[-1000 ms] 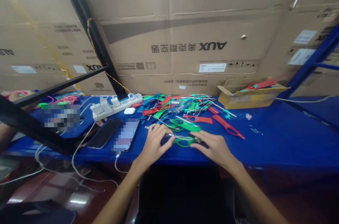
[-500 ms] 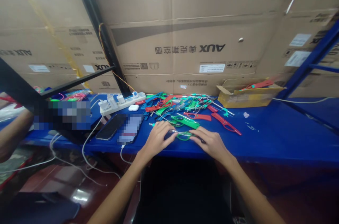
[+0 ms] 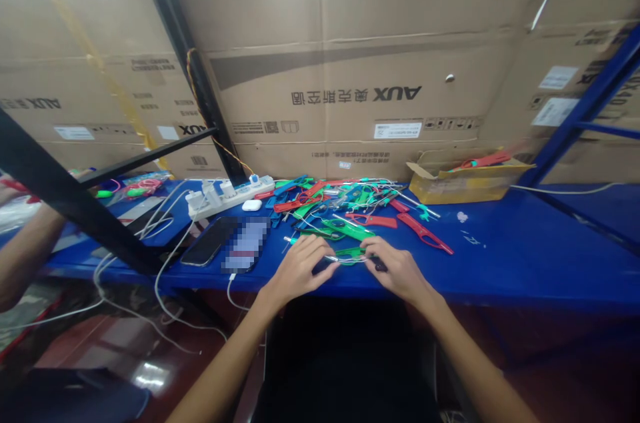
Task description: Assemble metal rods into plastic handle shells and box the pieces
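View: head-worn camera, looking forward and down over a blue work table (image 3: 505, 256).
Left hand (image 3: 297, 269): fingers curled and closed, tips pinching the left end of a thin metal wire (image 3: 345, 260).
Right hand (image 3: 397, 269): fingers curved inward and closed near the wire's right end, beside a small dark tip (image 3: 381, 267); the exact grip is partly hidden.
Held item: the wire spans the narrow gap between the hands, just in front of a green plastic piece (image 3: 349, 253), which lies between them and seems to touch the wire.
Just ahead of the hands: a heap of red, green and blue plastic parts with metal rods (image 3: 345, 201).
To the right: a long red plastic part (image 3: 424, 233), well clear of the right hand, and a low cardboard tray (image 3: 467, 186) holding a red part.
To the left: two phones, one dark (image 3: 209, 241), one blurred (image 3: 245, 244), a white power strip (image 3: 230, 196) and a white earbud case (image 3: 251, 205).
Far left: another person's forearm (image 3: 25, 253).
Behind: stacked cardboard boxes (image 3: 350, 93) printed AUX.
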### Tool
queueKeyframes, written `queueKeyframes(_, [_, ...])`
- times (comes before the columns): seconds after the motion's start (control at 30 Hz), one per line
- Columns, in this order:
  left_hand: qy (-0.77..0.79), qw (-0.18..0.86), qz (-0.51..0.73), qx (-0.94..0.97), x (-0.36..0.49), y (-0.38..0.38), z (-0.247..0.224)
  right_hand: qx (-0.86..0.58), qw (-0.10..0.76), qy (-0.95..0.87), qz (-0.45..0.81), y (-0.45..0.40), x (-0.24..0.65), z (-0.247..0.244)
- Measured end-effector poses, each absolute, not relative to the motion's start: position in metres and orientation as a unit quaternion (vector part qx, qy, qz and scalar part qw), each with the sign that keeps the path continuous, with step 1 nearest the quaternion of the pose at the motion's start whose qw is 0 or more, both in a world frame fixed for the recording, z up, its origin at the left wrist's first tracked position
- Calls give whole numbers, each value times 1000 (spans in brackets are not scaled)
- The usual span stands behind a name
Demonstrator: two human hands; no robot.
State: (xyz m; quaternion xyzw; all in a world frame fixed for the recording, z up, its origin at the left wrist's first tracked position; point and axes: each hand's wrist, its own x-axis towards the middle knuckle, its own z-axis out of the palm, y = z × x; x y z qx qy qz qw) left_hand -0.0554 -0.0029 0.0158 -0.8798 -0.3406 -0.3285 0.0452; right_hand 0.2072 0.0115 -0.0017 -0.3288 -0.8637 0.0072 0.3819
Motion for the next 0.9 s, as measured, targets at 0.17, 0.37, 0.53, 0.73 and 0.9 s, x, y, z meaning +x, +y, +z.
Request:
queueKeyframes(0.17, [-339,49,-317,-885,-56,-3,13,-322,373,-870,28,10,206,-1])
queueKeyframes(0.37, [-341,55,-310,-886,-55,-3,13,-318,357,-878,32,11,208,1])
queueKeyframes(0.53, [-336,59,-303,-890,-55,-2,13,-318,355,-878,37,11,207,1])
queueKeyframes(0.73, [-338,76,-312,-885,-54,0,12,-313,369,-873,67,13,209,1])
queueKeyframes(0.9, [-352,94,-321,-874,-53,1,12,-308,379,-867,99,14,211,2])
